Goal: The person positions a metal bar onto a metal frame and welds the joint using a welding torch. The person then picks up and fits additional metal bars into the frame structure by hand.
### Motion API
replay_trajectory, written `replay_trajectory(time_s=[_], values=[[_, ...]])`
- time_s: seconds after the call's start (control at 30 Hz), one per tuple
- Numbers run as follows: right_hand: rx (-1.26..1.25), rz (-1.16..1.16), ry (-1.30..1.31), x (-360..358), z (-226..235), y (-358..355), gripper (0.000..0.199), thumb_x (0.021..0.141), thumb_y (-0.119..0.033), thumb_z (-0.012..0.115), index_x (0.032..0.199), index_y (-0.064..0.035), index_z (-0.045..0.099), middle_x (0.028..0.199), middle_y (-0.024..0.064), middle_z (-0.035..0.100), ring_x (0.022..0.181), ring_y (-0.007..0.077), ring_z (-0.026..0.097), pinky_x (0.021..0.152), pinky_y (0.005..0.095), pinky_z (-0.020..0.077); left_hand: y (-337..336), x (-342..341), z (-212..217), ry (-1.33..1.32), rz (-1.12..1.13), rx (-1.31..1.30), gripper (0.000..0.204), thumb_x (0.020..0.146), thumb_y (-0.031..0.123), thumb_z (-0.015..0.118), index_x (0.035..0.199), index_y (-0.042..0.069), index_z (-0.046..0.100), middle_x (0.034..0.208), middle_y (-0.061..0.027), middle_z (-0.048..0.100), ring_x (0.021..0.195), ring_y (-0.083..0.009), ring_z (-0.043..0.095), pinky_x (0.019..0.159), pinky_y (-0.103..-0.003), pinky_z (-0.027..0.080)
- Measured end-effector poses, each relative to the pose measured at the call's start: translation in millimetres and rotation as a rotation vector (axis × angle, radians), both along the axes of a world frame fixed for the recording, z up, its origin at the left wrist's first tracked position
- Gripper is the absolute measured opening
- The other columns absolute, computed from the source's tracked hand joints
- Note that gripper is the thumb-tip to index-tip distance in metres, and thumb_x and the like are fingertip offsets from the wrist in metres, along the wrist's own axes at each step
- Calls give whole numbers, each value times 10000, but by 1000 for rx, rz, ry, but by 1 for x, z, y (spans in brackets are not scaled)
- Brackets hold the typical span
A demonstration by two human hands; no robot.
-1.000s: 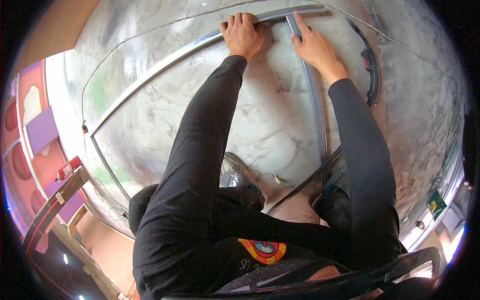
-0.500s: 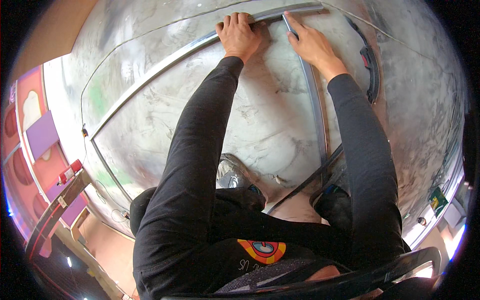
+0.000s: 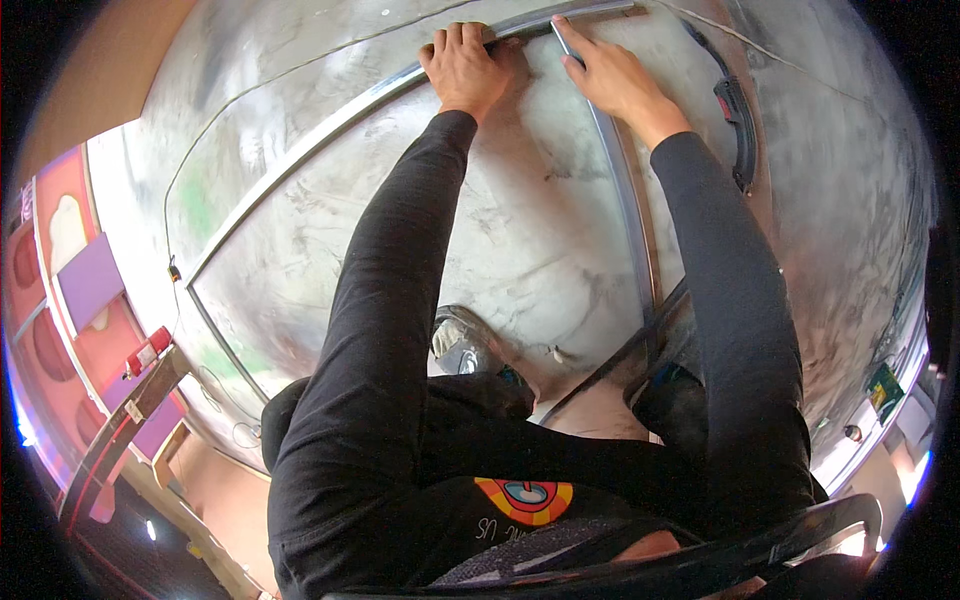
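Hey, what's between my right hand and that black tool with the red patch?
Just bare, smudged surface; the head view shows nothing between your right hand and the black tool.

Both arms (image 3: 400, 240) reach forward, left hand (image 3: 466, 72) curled, right hand (image 3: 618, 82) with index finger (image 3: 574, 37) straight.

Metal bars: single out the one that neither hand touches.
The left bar, running down from the left end of the long bar. The left hand holds the long bar; the right hand touches the right bar.

Bar (image 3: 626, 190) left of handled tool (image 3: 737, 110)
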State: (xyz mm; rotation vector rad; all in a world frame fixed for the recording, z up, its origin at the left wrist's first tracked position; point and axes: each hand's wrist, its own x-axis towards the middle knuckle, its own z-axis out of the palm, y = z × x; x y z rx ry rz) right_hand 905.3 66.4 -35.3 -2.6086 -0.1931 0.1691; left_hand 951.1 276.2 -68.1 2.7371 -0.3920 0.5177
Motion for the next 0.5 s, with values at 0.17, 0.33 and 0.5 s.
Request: replay_trajectory(time_s=[0.17,0.33,0.5], values=[[29,-18,130,2,47,12,523,955,-244,537,1453,-154,405,1047,268,661,943,460,636,824,522,507,13,2,-4,5,22,51,391,815,445,683,1020,113,667,1046,-62,639,1052,-274,545,930,-456,339],[53,-41,130,-3,28,1,558,942,-216,504,1474,-92,389,1001,285,675,887,467,657,773,551,518,2,2,-5,24,21,50,372,800,437,695,1024,143,651,1055,-50,637,1065,-294,565,928,-501,361],[-45,-24,-12,-3,1,5,591,987,-325,520,1539,-259,320,1069,250,674,975,450,642,880,502,506,5,2,-3,2,13,58,358,800,422,696,1000,127,655,1042,-54,635,1053,-286,558,923,-481,353]])
